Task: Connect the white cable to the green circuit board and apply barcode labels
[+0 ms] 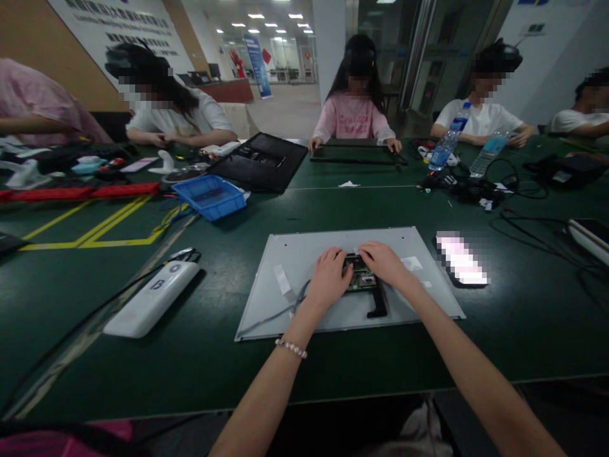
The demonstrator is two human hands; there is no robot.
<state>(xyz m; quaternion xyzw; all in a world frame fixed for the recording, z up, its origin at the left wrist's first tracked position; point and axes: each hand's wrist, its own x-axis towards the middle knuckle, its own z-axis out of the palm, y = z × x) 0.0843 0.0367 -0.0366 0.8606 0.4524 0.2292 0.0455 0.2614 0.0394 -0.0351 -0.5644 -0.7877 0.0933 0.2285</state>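
A flat grey metal panel (304, 254) lies on the green table in front of me. A small green circuit board (361, 278) sits near its middle, with a black strip (379, 304) running from it toward me. My left hand (330, 276) rests on the board's left edge, fingers curled down onto it. My right hand (384, 261) presses on the board's top right corner, fingers bent. A grey cable (285, 309) leads off the board to the left, and white tape (282, 281) sticks to the panel.
A white power bank (152, 298) with a cable lies to the left. A phone (460, 259) lies right of the panel. A blue tray (210, 195), black monitor backs (259, 162), water bottles (447, 143) and tangled cables (480, 187) are farther back. Several people sit around the table.
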